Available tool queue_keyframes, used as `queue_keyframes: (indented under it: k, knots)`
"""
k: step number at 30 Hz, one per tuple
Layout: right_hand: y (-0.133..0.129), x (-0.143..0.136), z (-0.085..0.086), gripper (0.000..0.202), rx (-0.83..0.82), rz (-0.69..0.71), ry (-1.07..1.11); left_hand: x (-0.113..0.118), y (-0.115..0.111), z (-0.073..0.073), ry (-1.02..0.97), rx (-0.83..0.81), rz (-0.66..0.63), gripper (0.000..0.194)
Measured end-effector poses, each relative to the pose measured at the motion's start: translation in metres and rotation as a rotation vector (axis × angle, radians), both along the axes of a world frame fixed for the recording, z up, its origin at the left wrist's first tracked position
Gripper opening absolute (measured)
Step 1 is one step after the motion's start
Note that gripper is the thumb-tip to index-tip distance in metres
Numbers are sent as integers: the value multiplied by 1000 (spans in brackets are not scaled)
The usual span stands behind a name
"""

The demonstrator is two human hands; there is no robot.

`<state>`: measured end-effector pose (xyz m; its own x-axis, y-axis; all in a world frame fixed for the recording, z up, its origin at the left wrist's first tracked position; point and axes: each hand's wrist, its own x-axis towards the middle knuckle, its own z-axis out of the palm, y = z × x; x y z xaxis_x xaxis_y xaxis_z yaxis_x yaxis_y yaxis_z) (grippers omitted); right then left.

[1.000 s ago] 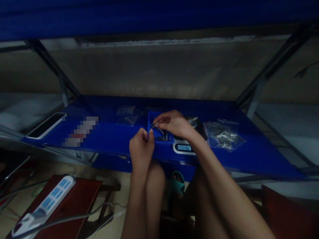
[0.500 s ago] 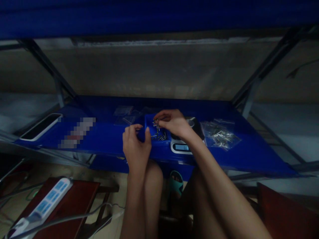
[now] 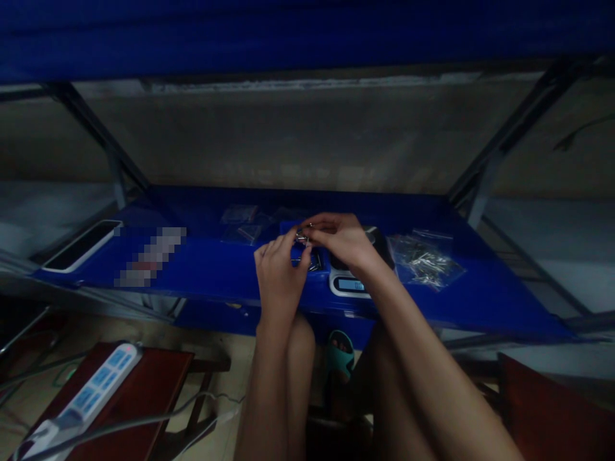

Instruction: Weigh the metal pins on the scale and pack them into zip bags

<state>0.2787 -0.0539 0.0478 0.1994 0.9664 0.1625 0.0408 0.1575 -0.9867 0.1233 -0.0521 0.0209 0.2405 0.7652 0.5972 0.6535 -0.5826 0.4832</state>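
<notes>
Over a blue tray [image 3: 319,276] my right hand [image 3: 340,238] has its fingers closed on a few small metal pins [image 3: 302,237]. My left hand [image 3: 281,266] is beside it, its fingertips at the same pins; thumb and fingers curve round them, and whether it grips any cannot be told. More metal pins [image 3: 314,261] lie in the tray, partly hidden by my hands. To the right of the tray stands a scale [image 3: 339,283] with a lit display, partly covered by my right wrist.
Clear bags of metal pins [image 3: 427,259] lie on the blue table [image 3: 485,288] at the right. Flat plastic bags [image 3: 243,224] and a white-edged phone [image 3: 81,246] are at the left. A power strip [image 3: 98,384] rests on a stool below.
My left hand has moved right and up, from the tray's left side to the pins at my right fingertips. My right hand has shifted slightly right.
</notes>
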Motion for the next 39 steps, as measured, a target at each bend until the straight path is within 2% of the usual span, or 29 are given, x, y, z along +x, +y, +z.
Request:
queue_keyframes:
  k: [7,15,18,20,25,33,39]
  knots:
    - [-2,-1,0,8,-56,67,42,-9,6,-6,-93,-14,-44,31]
    - [-8,-1,7,2,-130,101,87,-16,2,-4,-135,42,-95,23]
    - [-10,0,10,13,-104,145,-4,-17,1,-3,-197,42,-101,21]
    - [-9,1,9,16,-89,159,-24,-18,0,-3,-243,29,-114,20]
    - [-7,2,0,7,-107,162,54,-18,1,-4,-265,66,-89,11]
    - [-5,-7,-12,5,-61,110,-103,-17,1,0,-218,44,-83,9]
    - [-9,-13,-6,2,47,49,-374,-19,1,1,-276,14,-80,5]
